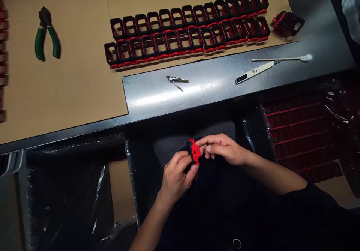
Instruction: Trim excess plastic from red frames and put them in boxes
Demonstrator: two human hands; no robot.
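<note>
A small red and black plastic frame part is held over my lap, below the table edge. My left hand grips it from the left, its thumb on the lower end and its fingers along the black side. At the part's upper right is my right hand, index finger touching the red face and thumb bent in close. Whether the right fingers pinch anything is too small to make out. On the table stand two long rows of similar red and black frames. Another couple of these frames lie at the right end.
Green-handled pliers rest on the cardboard sheet. Nail clippers, a knife marked A55 and a cotton swab lie on the metal strip. Plastic-lined boxes stand below; the right one holds rows of red parts.
</note>
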